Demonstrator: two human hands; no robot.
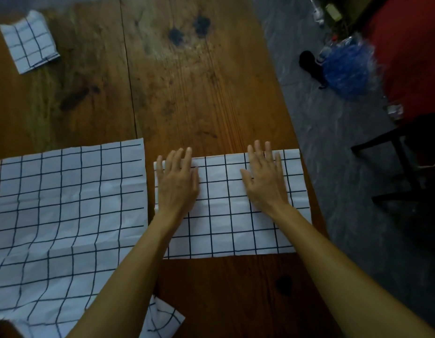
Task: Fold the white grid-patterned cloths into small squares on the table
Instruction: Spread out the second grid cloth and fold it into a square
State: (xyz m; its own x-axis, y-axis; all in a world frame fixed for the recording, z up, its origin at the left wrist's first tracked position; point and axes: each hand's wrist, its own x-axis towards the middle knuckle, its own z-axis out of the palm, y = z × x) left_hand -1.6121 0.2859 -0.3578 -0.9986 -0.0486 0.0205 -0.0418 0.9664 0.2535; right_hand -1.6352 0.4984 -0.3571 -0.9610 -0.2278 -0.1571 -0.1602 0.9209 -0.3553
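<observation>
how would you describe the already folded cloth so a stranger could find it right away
Start at the wooden table and look to its far left corner. A small folded grid-patterned cloth lies there alone, apart from both hands. It is far smaller than the spread cloth and the half-folded cloth near the person.

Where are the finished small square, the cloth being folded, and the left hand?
finished small square (pixel 30 42), head view, middle of its top face.
cloth being folded (pixel 222 206), head view, bare grid between the hands.
left hand (pixel 177 181), head view, back of the hand, fingers flat on the cloth.
</observation>
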